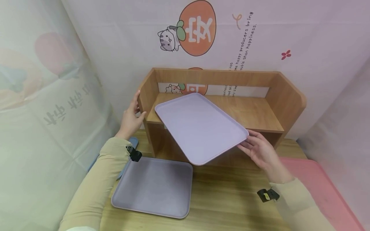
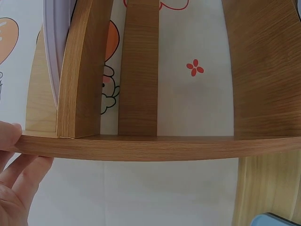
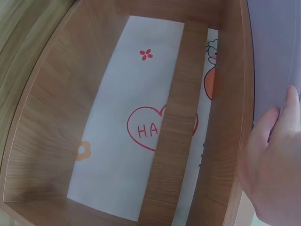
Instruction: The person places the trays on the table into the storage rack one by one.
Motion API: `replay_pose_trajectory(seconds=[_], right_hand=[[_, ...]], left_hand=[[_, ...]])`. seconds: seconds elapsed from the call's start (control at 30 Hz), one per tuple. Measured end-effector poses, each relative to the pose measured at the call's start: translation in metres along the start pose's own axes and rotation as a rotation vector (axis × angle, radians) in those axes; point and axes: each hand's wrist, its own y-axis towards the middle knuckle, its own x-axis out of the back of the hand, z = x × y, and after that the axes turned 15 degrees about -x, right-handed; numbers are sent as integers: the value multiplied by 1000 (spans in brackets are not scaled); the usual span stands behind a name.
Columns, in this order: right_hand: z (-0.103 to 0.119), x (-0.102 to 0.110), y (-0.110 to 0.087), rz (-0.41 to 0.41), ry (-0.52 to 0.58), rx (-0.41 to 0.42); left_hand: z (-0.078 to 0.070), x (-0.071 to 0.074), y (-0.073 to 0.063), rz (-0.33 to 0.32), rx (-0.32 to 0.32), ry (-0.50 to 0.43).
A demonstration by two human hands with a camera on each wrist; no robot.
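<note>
A light wooden desktop shelf [image 1: 245, 110] stands at the back of the table. At its left side panel, my left hand [image 1: 131, 120] grips the front edge; the left wrist view shows the thumb on one face and the fingers on the other. A flat lilac tray [image 1: 200, 128] slants over the shelf's upper board, its far end above the board and its near corner jutting out in front. My right hand [image 1: 257, 149] holds this tray by its right corner. Some of the right fingers are hidden under the rim.
A second lilac tray [image 1: 154, 189] lies on the wooden table [image 1: 225, 202], front left. A pink tray [image 1: 315, 186] lies at the right, partly behind the right arm. Something blue [image 1: 134, 141] shows beside the left sleeve. Printed cloth [image 1: 130, 38] hangs behind and at the sides.
</note>
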Motion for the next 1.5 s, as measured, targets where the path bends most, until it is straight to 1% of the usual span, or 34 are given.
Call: replay_pose_trajectory(seconds=[0.2,0.43,0.57,0.67,0.73,0.87,1.0,1.27,1.37,1.5], right_hand=[[-3,3,-1,100,60,-40],[-8,4,-1,199,73,-75],[-10,3,-3,284,44,-114],[-12,1,-5,333,-4,-149],[-13,-1,-7,341,-25,-175],[-17,-5,-9,346,-51,-193],[-20,-7,-10,356,-65,-193],[-26,-13,-6,421,-98,-188],[-28,-17,-4,412,-132,-200],[-31,-24,-1,347,-204,-221]], left_hand=[[2,0,0,-2,-7,-6],[3,0,0,2,-8,-11],[3,0,0,5,-10,-8],[2,1,0,2,-16,-13],[2,1,0,0,-22,-17],[3,1,0,-2,-32,-17],[3,1,0,0,-35,-17],[3,3,-1,11,-34,1],[4,3,-1,8,-41,5],[4,3,-1,2,-50,1]])
